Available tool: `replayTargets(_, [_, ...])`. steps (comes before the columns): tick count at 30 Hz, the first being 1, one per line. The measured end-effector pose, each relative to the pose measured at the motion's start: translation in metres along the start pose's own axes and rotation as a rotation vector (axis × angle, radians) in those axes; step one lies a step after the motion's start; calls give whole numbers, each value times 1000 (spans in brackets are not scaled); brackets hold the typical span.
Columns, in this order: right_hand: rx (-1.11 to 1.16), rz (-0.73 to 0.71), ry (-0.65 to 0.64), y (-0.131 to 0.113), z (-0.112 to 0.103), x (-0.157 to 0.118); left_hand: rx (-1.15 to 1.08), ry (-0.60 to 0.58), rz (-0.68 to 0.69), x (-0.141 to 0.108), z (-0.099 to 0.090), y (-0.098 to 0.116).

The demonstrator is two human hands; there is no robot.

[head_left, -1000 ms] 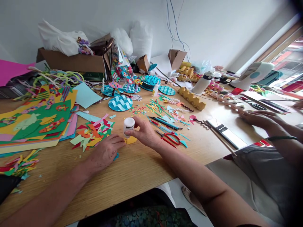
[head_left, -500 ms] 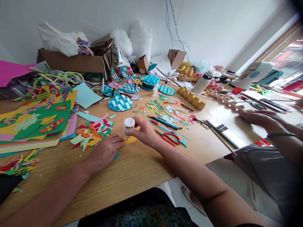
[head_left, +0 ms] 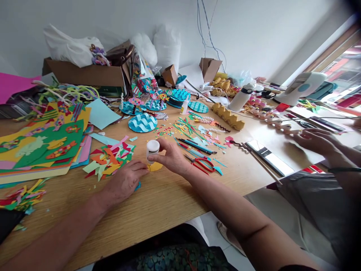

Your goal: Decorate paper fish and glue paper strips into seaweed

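Observation:
My right hand [head_left: 175,157] is closed around a small clear bottle with a white lid [head_left: 152,146], held upright over a yellow paper cutout [head_left: 155,166]. The cutout lies on the wooden table [head_left: 163,210] and carries a dark drawn line near its left end. My left hand [head_left: 125,181] rests on the table with its fingers stretched out, their tips touching the cutout's left edge. A bit of blue paper [head_left: 138,186] peeks out from beneath that hand, mostly hidden.
Colored paper scraps [head_left: 109,158] lie left of the bottle. Red-handled scissors [head_left: 203,165] and several pens [head_left: 194,146] are to the right. Blue wavy discs [head_left: 143,123] and a glue bottle [head_left: 184,105] stand farther back. Another person's hands [head_left: 318,141] are beside a phone [head_left: 269,158].
My hands, the bottle and the cutout hold nearly the same place. The other person's hands have shifted slightly right and up.

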State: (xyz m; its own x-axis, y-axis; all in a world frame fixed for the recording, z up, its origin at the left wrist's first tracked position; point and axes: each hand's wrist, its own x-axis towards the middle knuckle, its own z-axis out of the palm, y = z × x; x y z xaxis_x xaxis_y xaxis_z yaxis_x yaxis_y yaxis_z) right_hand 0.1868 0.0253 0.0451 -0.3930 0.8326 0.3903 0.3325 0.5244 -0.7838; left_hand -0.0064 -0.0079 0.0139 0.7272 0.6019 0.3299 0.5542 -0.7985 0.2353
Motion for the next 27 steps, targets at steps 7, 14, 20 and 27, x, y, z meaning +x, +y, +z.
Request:
replayTargets(7, [-17,-3,-14,-3,-1,-1,9,2,7,0,1,-1])
replayTargets(14, [-6,-24,-43,-3,-2,-1,28,21,10,-1,1,0])
replayTargets(20, [-8,-23,-27,-4,-2,-1,12,13,-1,0,-1,1])
replayTargets(27, [12,-27,-49,-5,-3,-2,-5,7,-9,-1,2,-1])
